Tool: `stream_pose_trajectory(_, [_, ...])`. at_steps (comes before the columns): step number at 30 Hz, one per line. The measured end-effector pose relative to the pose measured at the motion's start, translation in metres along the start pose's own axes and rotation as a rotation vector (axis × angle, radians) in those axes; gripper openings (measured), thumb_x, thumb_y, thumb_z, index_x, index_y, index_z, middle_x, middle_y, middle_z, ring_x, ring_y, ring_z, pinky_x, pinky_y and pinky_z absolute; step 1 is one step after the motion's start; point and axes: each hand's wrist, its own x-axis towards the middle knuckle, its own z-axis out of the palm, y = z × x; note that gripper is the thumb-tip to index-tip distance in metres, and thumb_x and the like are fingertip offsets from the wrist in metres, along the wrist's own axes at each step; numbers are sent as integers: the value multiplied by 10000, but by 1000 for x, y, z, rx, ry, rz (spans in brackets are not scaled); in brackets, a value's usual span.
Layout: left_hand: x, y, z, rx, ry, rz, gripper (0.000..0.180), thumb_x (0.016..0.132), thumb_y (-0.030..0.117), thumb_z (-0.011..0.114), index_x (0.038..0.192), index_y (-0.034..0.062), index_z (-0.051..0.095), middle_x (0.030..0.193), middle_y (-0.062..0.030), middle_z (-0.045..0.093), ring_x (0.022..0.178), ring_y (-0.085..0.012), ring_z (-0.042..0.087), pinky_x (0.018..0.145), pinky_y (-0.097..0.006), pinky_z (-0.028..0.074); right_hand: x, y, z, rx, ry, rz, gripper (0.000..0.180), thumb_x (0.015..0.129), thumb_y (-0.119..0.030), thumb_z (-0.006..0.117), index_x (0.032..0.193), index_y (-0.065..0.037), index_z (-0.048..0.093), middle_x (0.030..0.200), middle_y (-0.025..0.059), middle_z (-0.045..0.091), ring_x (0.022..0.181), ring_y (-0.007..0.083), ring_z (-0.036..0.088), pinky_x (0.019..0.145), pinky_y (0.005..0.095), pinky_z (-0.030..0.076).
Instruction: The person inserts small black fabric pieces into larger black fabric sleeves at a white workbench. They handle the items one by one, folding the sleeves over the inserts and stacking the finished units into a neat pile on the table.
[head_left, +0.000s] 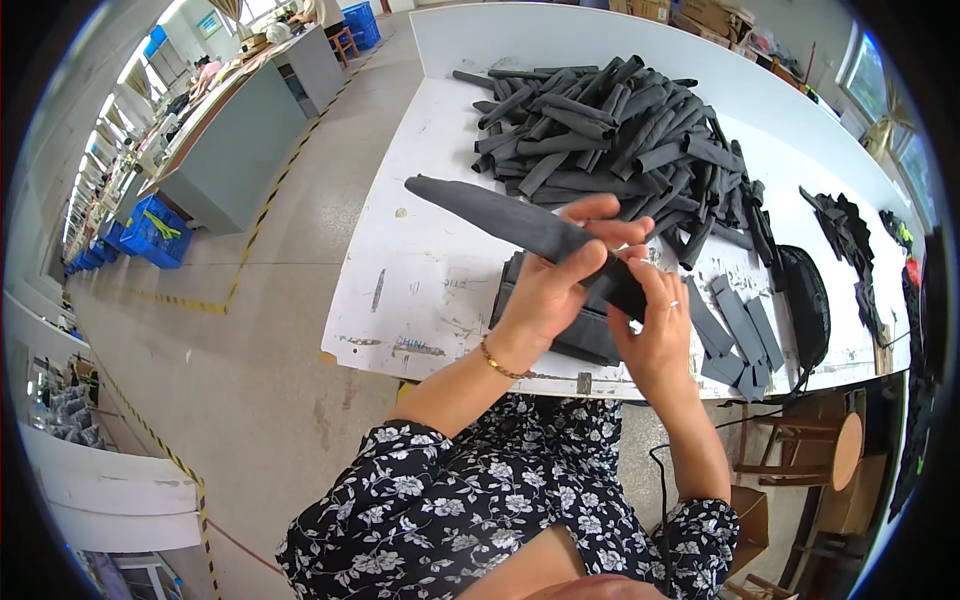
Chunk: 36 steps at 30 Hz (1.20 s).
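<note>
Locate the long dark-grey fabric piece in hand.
In the head view, the fabric piece is near the middle, held by the left hand and right hand over the white table, nearer than the heap of dark rolls.

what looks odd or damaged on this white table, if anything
The white tabletop looks worn, with dark scuffs near its front edge. Dark grey fabric tubes lie in a jumbled heap, though that may be loose piling rather than a spill.
</note>
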Motion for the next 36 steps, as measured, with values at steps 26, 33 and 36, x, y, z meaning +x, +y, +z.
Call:
stream_pose_trajectory(26, [-10, -25, 0, -260, 291, -214, 381, 1023, 297, 527, 1322, 63, 498, 1189, -85, 672, 1308, -254, 495, 1080, -412, 415, 3, 7, -1, -42, -172, -13, 247, 799, 47, 703, 973, 4, 533, 1063, 189, 579, 886, 380, 616, 711, 434, 534])
stream_pose_trajectory(33, [-4, -8, 4, -194, 332, 35, 317, 1037, 290, 499, 1221, 33, 523, 1016, -91, 700, 1121, -284, 638, 1066, -431, 439, 8, 4, -20, -15, -127, -100, 247, 772, 78, 707, 939, 12, 537, 1011, 167, 585, 813, 339, 607, 651, 415, 504])
stream_pose_trajectory(36, [-11, -14, 14, -241, 327, 29, 328, 1033, 303, 504, 1221, 36, 529, 1029, -80, 702, 1158, -288, 621, 1099, -431, 410, 10, 3, -20, 7, -65, -170, 267, 747, 93, 717, 931, 20, 539, 990, 165, 587, 753, 321, 602, 598, 397, 498])
